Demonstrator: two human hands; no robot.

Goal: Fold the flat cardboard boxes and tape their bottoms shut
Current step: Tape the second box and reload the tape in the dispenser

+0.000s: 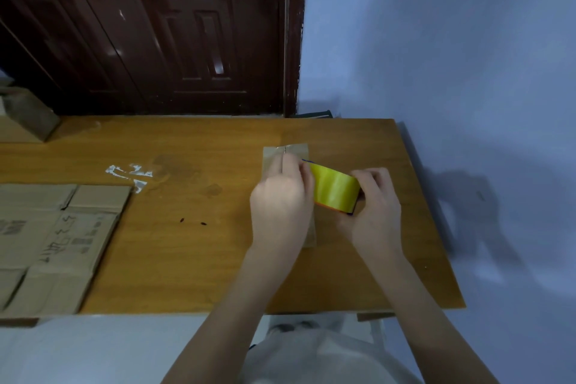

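Note:
A small folded cardboard box (294,153) stands on the wooden table (187,243), mostly hidden behind my hands. My right hand (374,206) grips a yellow roll of tape (335,188) just above the box. My left hand (282,199) is curled at the roll's left side, its fingertips pinching at the tape's edge against the box top. A stack of flat cardboard boxes (53,243) lies at the table's left end.
A brown cardboard box (28,115) stands at the far left corner of the table. White tape residue (131,174) marks the tabletop. A dark wooden door (156,31) is behind the table and a pale wall (452,56) runs along its right edge.

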